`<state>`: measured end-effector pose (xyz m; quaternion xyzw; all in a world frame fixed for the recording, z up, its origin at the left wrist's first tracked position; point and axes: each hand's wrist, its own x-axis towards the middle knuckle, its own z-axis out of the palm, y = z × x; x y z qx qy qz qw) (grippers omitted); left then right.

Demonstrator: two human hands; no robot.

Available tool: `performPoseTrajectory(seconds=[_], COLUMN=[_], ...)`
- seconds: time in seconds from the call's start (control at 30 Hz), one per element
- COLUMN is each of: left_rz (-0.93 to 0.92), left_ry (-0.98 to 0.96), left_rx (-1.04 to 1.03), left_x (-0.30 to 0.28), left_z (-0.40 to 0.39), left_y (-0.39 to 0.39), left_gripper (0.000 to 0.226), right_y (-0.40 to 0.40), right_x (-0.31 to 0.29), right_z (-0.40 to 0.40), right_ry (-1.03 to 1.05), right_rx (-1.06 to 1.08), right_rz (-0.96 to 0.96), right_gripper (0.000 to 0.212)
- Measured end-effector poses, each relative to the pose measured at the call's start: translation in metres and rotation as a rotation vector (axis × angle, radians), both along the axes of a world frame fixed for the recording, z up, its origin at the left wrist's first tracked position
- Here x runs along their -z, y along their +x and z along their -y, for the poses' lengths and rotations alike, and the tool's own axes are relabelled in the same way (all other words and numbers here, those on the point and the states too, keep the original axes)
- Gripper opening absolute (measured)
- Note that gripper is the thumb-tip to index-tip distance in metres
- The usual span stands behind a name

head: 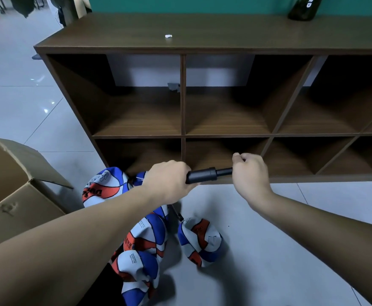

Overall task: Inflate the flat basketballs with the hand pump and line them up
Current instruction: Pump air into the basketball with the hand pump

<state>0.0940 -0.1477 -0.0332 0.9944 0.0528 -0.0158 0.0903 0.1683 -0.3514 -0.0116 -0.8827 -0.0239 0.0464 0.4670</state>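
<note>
A black hand pump [202, 175] is held level in front of the shelf's lower row. My left hand [169, 181] grips its barrel and my right hand [250, 173] grips the handle end, with a short length of rod showing between them. Several flat blue, white and orange basketballs lie crumpled on the floor: one [105, 186] just left of my left hand, one [199, 241] below the pump, and more [141, 259] partly hidden under my left forearm. A thin black hose [177, 214] hangs from the pump towards them.
A dark wooden cubby shelf [181, 93] fills the view ahead, with a dark bottle [303, 7] and a small white scrap [168, 36] on top. An open cardboard box [15, 191] stands at the left on the grey tiled floor [269, 250].
</note>
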Motion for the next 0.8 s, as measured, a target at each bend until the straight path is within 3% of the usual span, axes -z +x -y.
performPoseTrajectory(seconds=[0.4,0.63,0.8], left_rz=[0.041,-0.033,-0.064], left_ry=[0.039,0.051,0.036], left_rx=[0.052,0.074,0.049], left_x=[-0.008,-0.002,-0.001], left_z=[0.021,0.000,-0.015], left_y=[0.005,0.004,0.005], left_gripper=[0.046,0.039,0.039], right_y=[-0.014,0.009,0.031], right_x=[0.003,0.003,-0.004], right_z=[-0.002,0.034,0.074], right_ry=[-0.019,-0.084,0.116], right_rx=[-0.115,-0.112,-0.052], right_rz=[-0.010,-0.093,-0.230], right_gripper=[0.046,0.042,0.031])
